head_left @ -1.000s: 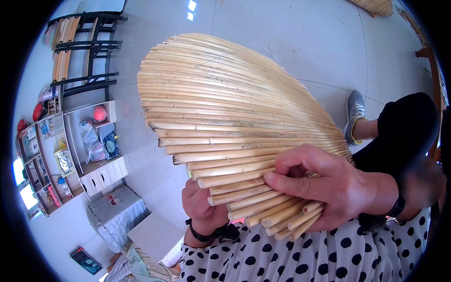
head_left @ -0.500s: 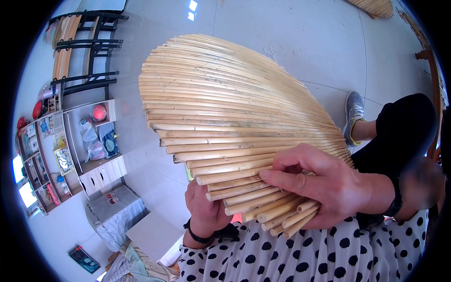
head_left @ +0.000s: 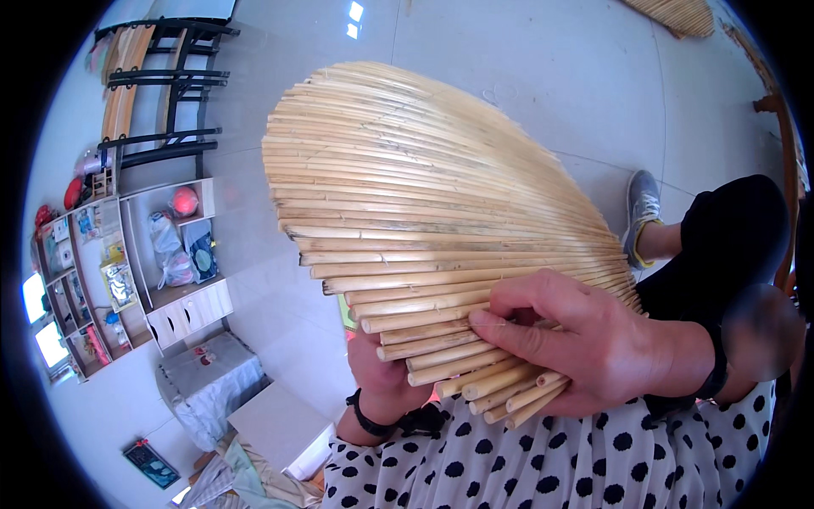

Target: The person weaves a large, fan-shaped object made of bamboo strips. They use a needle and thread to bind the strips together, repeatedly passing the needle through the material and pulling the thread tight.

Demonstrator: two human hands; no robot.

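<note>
A mat of straw-coloured reed stalks (head_left: 407, 161), laid side by side, fans out from my lap toward the far left. My right hand (head_left: 593, 339) is closed on its near edge, thumb and forefinger on top of the stalks and the other fingers hidden beneath. A fine thread seems to show by the thumb tip. At the mat's near left corner, my left hand (head_left: 377, 377) is curled against the underside; its fingertips are hidden by the stalk ends. The near stalk ends stick out unevenly.
My shoe (head_left: 644, 199) stands on the tiled floor (head_left: 543, 59) to the right. Shelves (head_left: 127, 263), black-framed furniture (head_left: 170, 93) and a cloth-covered box (head_left: 208, 382) are at the left. Another reed piece (head_left: 678, 15) lies at the far right.
The view has shifted slightly, so the mat and room appear a little further right. Both hands keep nearly the same hold on the mat.
</note>
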